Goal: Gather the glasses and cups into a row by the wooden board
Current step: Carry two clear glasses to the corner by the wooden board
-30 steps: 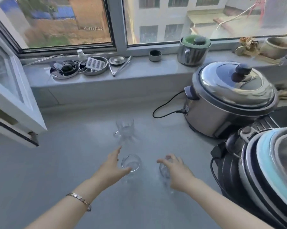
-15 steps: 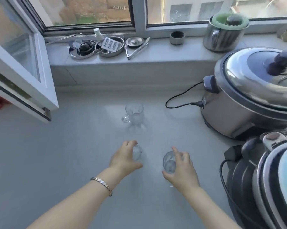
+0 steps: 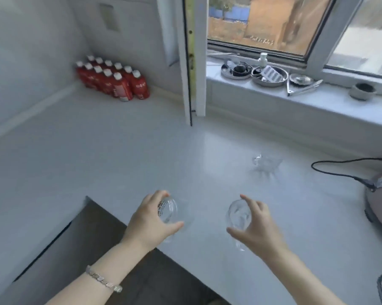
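Note:
My left hand point(image 3: 149, 221) grips a clear glass point(image 3: 169, 211) with red print, held above the grey counter point(image 3: 97, 155) near its front edge. My right hand point(image 3: 257, 227) grips a second clear glass point(image 3: 238, 214), also lifted. A third glass cup with a handle point(image 3: 265, 163) stands on the counter farther back to the right. No wooden board is in view.
An open window sash point(image 3: 191, 62) juts over the counter. Several red bottles point(image 3: 113, 80) stand in the back left corner. The sill holds metal dishes point(image 3: 269, 75), tongs point(image 3: 304, 88) and a small dark bowl point(image 3: 362, 90). A black cable point(image 3: 339, 170) runs to a cooker point(image 3: 381, 205) at right.
Both hands have closed round their glasses and lifted them off the counter. The view has swung left, bringing the red bottles and counter edge into sight.

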